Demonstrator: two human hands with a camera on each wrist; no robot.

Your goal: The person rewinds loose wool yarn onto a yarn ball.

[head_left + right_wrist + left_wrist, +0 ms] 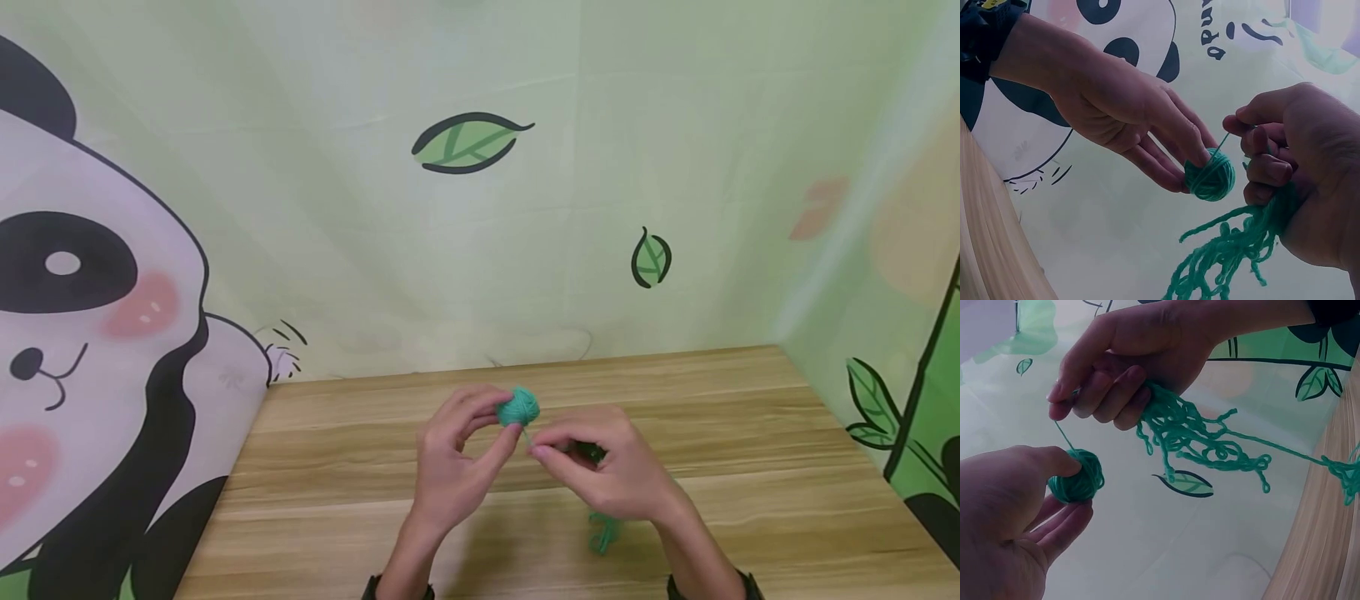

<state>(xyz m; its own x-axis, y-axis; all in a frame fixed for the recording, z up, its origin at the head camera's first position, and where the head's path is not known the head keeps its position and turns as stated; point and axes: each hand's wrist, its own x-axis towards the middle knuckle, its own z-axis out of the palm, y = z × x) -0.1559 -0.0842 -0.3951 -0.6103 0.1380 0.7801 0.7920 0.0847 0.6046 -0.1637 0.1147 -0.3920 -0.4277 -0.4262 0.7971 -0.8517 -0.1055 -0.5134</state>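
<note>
A small ball of teal yarn is held between the thumb and fingers of my left hand, up above the table. From the ball a short taut strand runs to my right hand, whose thumb and forefinger pinch it. The other right fingers curl round a loose tangle of the same yarn, which hangs out below the palm in loops. In the head view most of that tangle is hidden behind the right hand. The two hands are close together but apart.
The wooden table lies beneath both hands. More loose yarn trails from the tangle near the tabletop. Behind the table hangs a pale green cloth printed with leaves and a panda.
</note>
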